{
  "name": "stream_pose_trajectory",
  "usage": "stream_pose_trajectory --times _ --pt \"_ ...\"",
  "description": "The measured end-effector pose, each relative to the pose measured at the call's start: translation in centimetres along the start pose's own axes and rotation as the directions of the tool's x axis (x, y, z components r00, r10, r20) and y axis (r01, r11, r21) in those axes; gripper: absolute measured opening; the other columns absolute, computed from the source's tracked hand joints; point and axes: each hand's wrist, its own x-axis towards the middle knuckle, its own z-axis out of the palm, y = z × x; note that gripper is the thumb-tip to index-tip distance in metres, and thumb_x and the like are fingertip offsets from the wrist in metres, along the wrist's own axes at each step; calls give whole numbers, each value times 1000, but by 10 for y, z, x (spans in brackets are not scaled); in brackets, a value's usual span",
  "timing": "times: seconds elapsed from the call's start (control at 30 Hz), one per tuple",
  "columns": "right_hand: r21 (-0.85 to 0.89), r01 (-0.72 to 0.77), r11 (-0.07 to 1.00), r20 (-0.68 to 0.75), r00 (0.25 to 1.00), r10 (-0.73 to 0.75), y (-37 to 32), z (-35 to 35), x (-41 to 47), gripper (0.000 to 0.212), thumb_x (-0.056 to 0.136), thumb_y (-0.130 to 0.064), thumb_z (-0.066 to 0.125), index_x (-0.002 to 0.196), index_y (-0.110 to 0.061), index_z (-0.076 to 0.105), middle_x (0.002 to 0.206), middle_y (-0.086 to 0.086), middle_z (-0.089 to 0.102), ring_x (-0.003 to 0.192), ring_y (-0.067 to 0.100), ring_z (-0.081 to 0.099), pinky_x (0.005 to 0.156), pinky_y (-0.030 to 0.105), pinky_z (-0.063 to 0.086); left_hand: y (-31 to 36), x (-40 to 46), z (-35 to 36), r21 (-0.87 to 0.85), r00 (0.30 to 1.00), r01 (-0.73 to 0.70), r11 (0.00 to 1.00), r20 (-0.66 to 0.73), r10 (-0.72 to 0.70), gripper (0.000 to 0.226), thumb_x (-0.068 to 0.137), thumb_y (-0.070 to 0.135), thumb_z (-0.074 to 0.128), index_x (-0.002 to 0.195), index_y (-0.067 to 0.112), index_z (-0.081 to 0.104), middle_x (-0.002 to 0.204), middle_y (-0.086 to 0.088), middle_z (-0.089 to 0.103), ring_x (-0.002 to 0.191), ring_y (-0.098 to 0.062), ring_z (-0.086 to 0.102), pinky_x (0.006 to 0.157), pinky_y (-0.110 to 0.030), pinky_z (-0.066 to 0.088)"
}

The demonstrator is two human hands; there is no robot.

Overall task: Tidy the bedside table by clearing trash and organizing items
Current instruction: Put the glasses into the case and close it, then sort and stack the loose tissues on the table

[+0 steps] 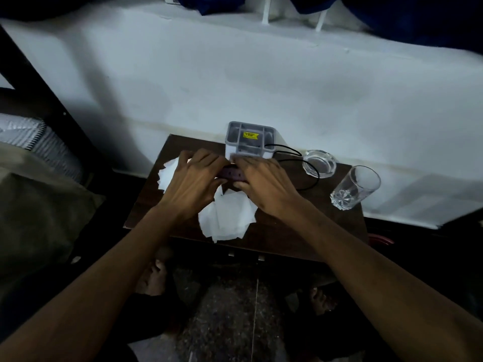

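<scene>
two hands meet over a dark wooden bedside table (282,239). the left hand (193,181) and right hand (264,184) both grip a small dark purple object (230,173) between them, above loose white tissues (227,218). just behind stands a grey organizer box (249,138). to the right sit a glass ashtray (319,163) and a drinking glass (355,188), with a black cable (308,165) looping near the ashtray.

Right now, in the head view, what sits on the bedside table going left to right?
White tissue papers → left hand → right hand, both on a small dark object → glass ashtray → drinking glass.
</scene>
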Motion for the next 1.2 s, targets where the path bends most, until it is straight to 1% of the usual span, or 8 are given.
stream_pose_trajectory --times 0.1,0.23,0.37,0.5,0.67,0.9,1.03,1.2 --pt "3 -52 999 19 998 52 6 2 -2 81 91 -37 72 157 -15 32 143 11 62 131 31 59 103 48 50 -39 5 -5 6 992 123 992 -8 -123 36 85 15 78 119 19 69 121 1 72 118 -30 56 91 -47 37" --pt "17 -57 998 -12 998 57 21 12 -11 61 94 -27 66 150 -18 44 135 9 67 122 31 64 96 45 54 -102 18 -8 -5 948 317 948 8 -317 26 89 22 76 113 14 69 114 -3 74 117 -33 56 93 -49 40" --pt "61 -76 995 2 997 76 30 23 -15 50 95 -21 64 144 -20 54 132 5 69 118 29 65 94 42 52 -127 39 5 -31 911 408 913 79 -405 53 83 51 59 108 5 67 110 -10 73 114 -36 58 89 -48 46" --pt "119 -101 988 3 995 102 37 27 -14 40 95 -16 63 136 -21 61 129 3 70 115 29 66 91 41 52 -137 53 41 -22 892 432 902 159 -424 25 87 12 71 109 5 63 117 -10 69 117 -34 55 85 -47 50" --pt "186 -130 974 6 991 132 44 28 -11 35 96 -16 61 130 -21 64 126 2 71 113 29 66 87 39 52 -132 53 67 -96 885 461 882 127 -448 32 85 -1 69 116 3 59 122 -10 65 117 -32 54 84 -47 51" --pt "192 -145 971 42 989 139 46 34 -13 29 96 -18 61 124 -24 63 123 -1 70 107 27 66 83 40 54 -126 52 65 -142 889 446 884 181 -420 61 83 -11 55 140 8 58 161 -11 46 148 -34 42 118 -42 37" --pt "217 -180 960 63 983 170 46 43 -15 29 93 -18 65 120 -25 63 118 -1 70 106 26 66 81 40 55 -121 36 49 -186 825 564 804 98 -556 59 80 3 58 138 15 59 154 -6 55 141 -34 49 115 -51 42" --pt "257 -197 946 143 976 165 36 67 -17 23 85 -19 71 107 -18 66 105 3 66 102 27 64 80 41 56 -108 1 40 -242 679 719 651 45 -733 29 85 32 72 109 16 70 128 -2 67 128 -27 57 107 -53 37"
